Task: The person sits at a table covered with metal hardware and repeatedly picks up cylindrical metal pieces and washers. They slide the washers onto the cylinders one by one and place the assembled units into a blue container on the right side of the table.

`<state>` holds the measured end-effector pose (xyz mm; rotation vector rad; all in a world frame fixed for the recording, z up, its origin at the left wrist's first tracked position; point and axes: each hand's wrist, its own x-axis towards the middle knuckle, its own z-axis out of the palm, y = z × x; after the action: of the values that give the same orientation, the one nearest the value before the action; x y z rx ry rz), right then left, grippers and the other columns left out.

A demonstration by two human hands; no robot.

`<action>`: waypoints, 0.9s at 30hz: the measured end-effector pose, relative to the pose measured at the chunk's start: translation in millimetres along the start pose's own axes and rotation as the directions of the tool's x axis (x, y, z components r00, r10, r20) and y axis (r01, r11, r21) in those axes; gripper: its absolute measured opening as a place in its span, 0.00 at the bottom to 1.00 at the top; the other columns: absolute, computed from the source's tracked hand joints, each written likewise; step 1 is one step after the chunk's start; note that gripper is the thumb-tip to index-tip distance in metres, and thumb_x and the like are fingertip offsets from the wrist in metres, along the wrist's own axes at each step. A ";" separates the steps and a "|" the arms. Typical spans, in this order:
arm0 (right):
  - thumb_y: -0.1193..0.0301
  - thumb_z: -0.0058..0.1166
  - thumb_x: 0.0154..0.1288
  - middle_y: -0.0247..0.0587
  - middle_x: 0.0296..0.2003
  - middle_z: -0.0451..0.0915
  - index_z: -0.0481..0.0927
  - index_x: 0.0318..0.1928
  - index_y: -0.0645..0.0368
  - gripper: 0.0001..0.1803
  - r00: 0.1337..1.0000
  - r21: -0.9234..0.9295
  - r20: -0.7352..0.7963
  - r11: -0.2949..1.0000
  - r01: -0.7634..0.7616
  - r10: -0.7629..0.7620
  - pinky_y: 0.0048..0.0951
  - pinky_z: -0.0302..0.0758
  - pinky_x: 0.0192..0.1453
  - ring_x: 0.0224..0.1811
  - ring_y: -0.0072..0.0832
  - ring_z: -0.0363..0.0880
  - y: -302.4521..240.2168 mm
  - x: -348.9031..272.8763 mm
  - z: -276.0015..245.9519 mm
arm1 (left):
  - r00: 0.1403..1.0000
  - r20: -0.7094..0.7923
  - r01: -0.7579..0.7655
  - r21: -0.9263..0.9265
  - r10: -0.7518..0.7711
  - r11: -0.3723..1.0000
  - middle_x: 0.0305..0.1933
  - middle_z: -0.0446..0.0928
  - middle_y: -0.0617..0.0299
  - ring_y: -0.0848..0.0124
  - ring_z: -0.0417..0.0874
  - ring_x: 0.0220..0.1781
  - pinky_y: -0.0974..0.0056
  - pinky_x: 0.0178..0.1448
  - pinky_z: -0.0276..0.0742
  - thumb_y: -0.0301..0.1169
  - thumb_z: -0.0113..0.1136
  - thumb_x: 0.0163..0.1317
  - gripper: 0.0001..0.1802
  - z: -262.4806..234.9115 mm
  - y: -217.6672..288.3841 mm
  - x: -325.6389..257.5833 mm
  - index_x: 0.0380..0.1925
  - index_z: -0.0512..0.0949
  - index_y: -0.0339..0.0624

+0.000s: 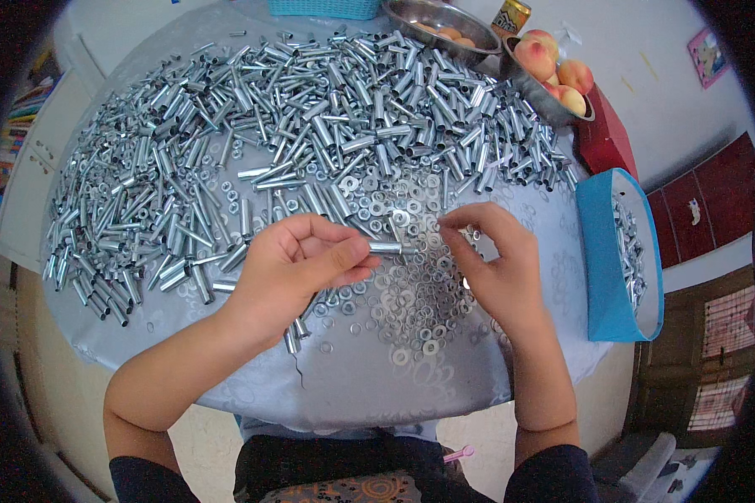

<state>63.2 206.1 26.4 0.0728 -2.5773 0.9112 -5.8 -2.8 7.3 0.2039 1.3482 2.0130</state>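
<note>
A: In the head view, where is the sleeve (384, 248)?
B: Above the desk (352, 394), in front of the person, pinched between the thumb and fingers of the left hand (310, 256). It lies roughly level, with a thin rod (410, 251) sticking out of its right end.

A: And the right hand (499, 260)?
B: Thumb and forefinger curl toward each other beside the rod's tip. I can't tell whether anything is between them.

A: How should the sleeve handle?
B: It looks like bright metal, so I'd expect it stiff, fairly light and hard to damage, but smooth enough to roll or slip. Best held around the middle of the barrel, leaving the rod's end free.

A: The washers (411, 310)?
B: Thin, flat and loose near the right hand; probably fiddly, best taken by the rim with fingertips.

A: Any labels or writing?
B: None that I can make out on the metal pieces. The yellow can (512, 15) at the far side carries dark print, and the dark clothing (344, 489) at the lap has orange, letter-like shapes, cut off by the lower edge.
</note>
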 end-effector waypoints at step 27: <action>0.72 0.56 0.50 0.42 0.38 0.72 0.77 0.39 0.56 0.13 0.986 -0.194 0.119 0.972 0.134 -0.113 0.36 0.67 0.48 0.42 0.39 0.69 18.3 7.6 33.2 | 0.998 -0.012 -0.068 -0.031 0.068 0.997 0.37 0.76 0.52 0.66 0.80 0.40 0.66 0.46 0.77 0.24 0.53 0.58 0.08 -0.2 -1.4 3.7 0.36 0.70 0.30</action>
<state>41.2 200.7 -5.0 0.2279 -2.7144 0.6129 -8.0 -0.4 5.1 0.2276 1.3326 2.0933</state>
